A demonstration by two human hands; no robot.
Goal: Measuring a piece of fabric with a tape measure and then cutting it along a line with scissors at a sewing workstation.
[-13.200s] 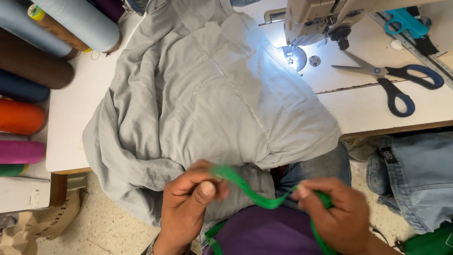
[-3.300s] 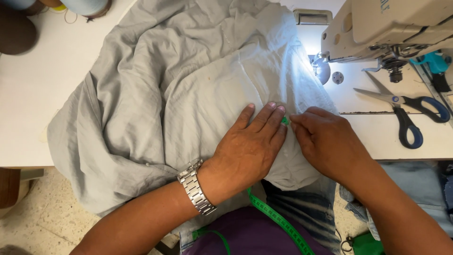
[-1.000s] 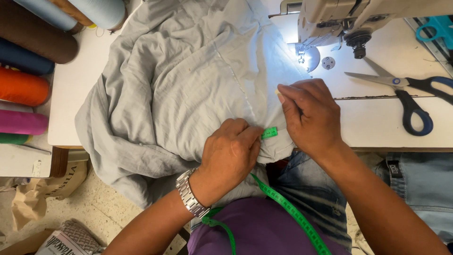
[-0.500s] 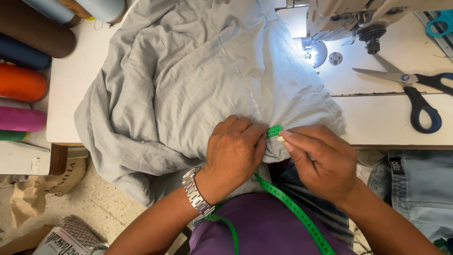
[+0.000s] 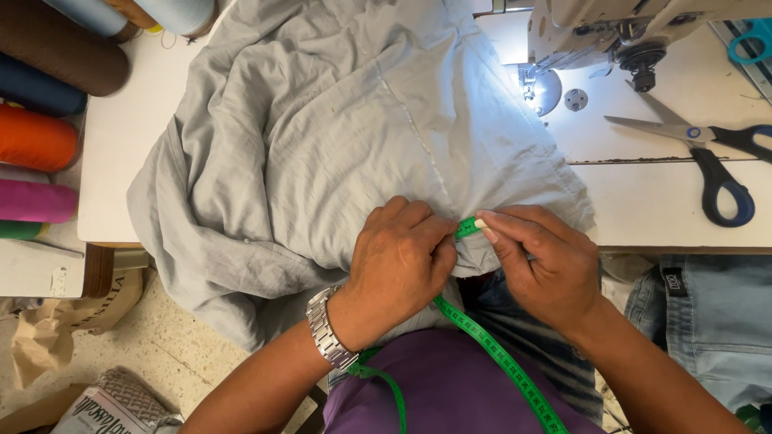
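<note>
At table edge — both hands' fingers pinch green tape measure (image 5: 468, 227) | runs diagonally toward lap

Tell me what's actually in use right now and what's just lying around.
In use:
left hand
right hand
green tape measure
grey garment

Lying about:
scissors
sewing machine
thread cones
denim piece

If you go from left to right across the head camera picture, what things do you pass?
Thread spools → grey cloth → left hand → green tape → right hand → scissors.
</note>
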